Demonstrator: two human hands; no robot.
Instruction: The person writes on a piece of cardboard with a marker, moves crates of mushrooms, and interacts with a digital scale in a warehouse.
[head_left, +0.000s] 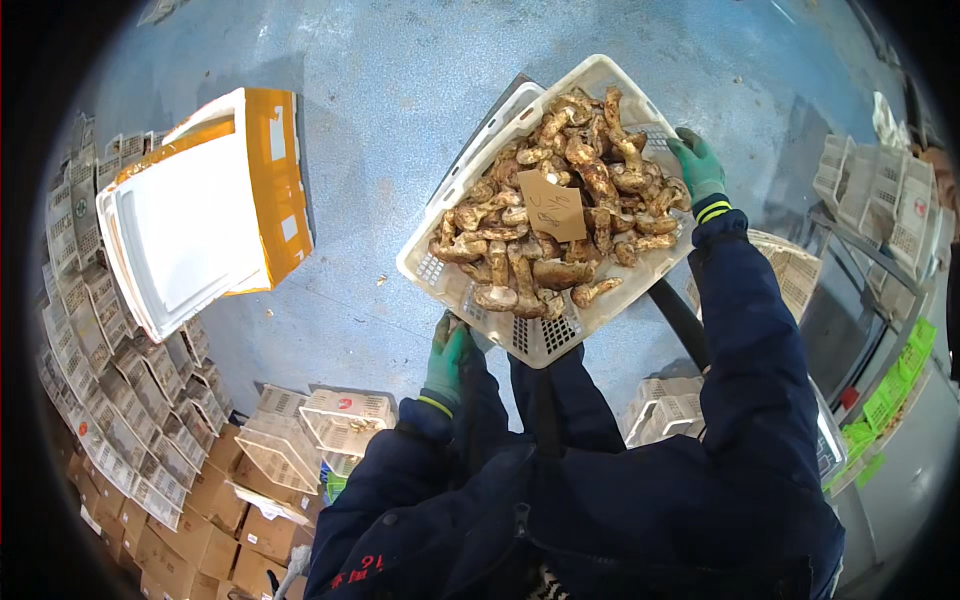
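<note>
Before me is a white perforated plastic crate heaped with brown-and-cream mushrooms. Mushroom caps and thick stems lie in all directions. On top of them rests a torn piece of cardboard with handwriting on it. My right hand, in a green-coated glove, grips the crate's rim at the right. At the near left side, my left hand, gloved alike, holds the crate's edge, its fingertips partly hidden. Another pale rim and a dark flat edge show under the crate's far left side.
An orange-taped foam box with white lids stands on the blue floor at left. Stacked crates and cardboard cartons line the left. A dark bar runs beside my right arm. More crates stand at right.
</note>
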